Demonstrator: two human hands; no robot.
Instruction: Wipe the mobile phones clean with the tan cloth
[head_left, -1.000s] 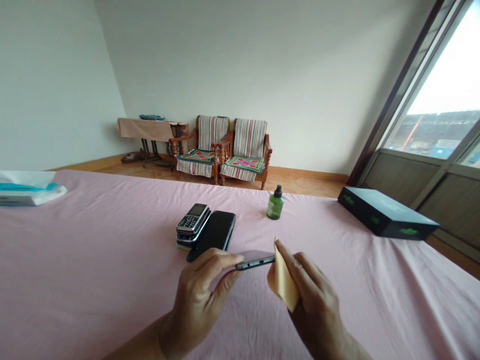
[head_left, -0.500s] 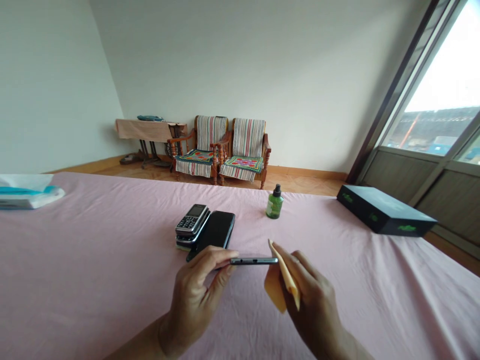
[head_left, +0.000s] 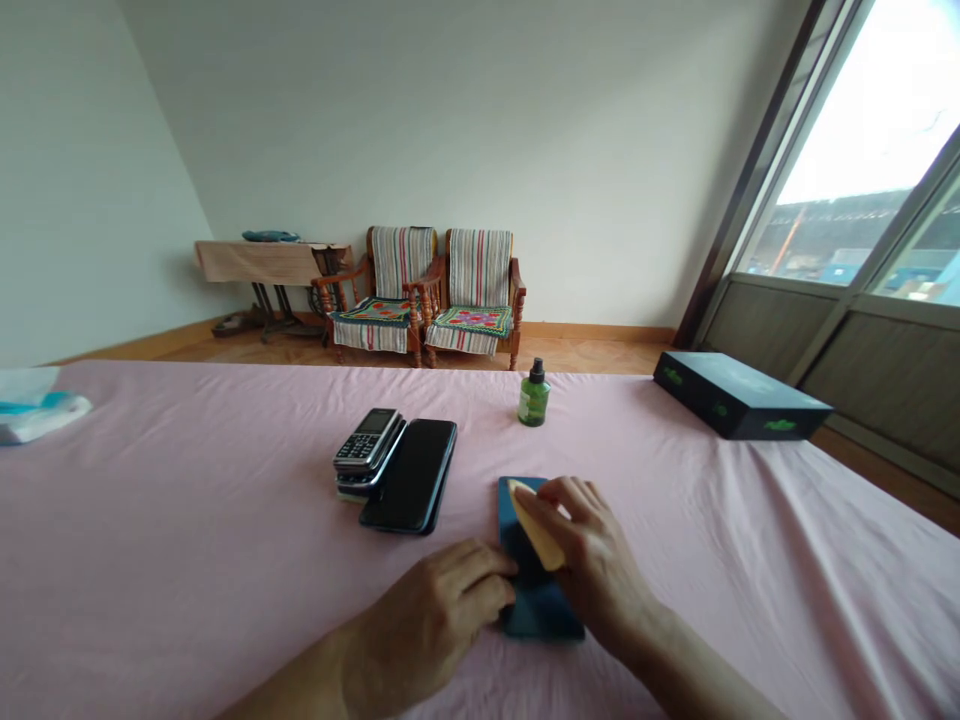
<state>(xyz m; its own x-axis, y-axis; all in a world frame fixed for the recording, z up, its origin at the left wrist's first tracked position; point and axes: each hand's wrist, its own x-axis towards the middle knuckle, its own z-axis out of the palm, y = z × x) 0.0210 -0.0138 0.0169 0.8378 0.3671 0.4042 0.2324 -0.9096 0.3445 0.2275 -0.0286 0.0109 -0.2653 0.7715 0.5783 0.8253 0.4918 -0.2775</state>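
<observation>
A dark blue smartphone (head_left: 536, 610) lies flat on the pink cloth in front of me. My left hand (head_left: 450, 605) grips its left edge with bent fingers. My right hand (head_left: 596, 560) presses a folded yellow cloth (head_left: 541, 538) onto the phone's upper part, fingers closed round the cloth. To the left, a black-screened smartphone (head_left: 412, 475) rests on another phone, whose edge shows beneath it. Beside them sits a small stack topped by a silver keypad phone (head_left: 370, 440). Beyond the phone under my hands stands a green spray bottle (head_left: 533, 396) with a black top.
A black box (head_left: 739, 395) with green marks sits at the far right of the pink cloth (head_left: 225, 540). At the left edge is a white and blue packet (head_left: 45, 415). Two wooden chairs (head_left: 472, 280) and a covered table (head_left: 259, 262) stand by the wall.
The phone, held edge-on in the air before, now lies flat on the pink cloth. My right hand has brought the yellow cloth onto its surface; my left hand has moved right and down.
</observation>
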